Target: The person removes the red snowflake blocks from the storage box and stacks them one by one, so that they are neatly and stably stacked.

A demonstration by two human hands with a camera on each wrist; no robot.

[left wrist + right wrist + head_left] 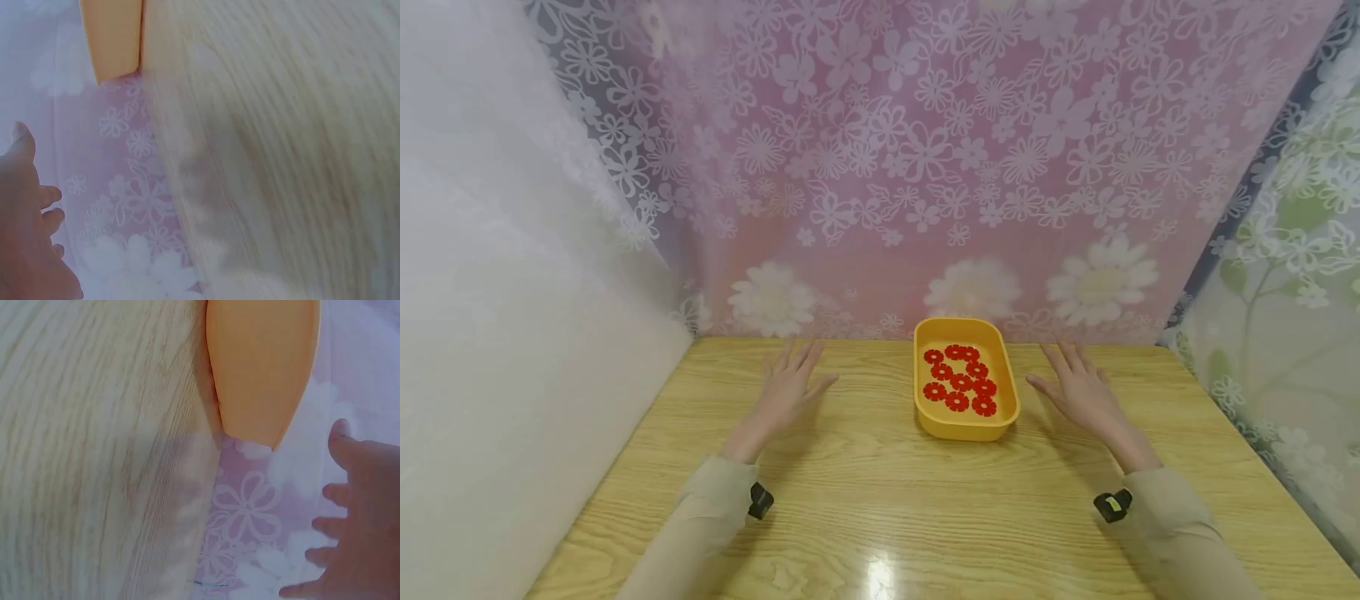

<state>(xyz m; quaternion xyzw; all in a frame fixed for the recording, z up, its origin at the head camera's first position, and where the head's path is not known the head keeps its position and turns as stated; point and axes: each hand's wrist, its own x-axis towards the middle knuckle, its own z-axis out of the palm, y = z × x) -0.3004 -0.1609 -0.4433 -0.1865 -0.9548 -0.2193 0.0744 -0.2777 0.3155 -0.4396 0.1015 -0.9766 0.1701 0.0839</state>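
A yellow rectangular tray (966,432) with rounded corners stands toward the back of the table, right of the middle. On its floor lie several red notched discs (957,402), flat and shaped like small flowers. My left hand (786,396) is held over the table to the left of the tray, fingers spread and holding nothing. Close by the tray's right side is my right hand (1082,400), its fingers also spread, with nothing in it. Both wrist views show the tray's outer side, apart from each hand.
The light wood table (865,500) ends at a pink flowered curtain (880,167) behind. A pale white sheet (535,292) hangs along the left side, and a flowered green-and-white curtain (1300,317) along the right. A small black camera sits on each wrist.
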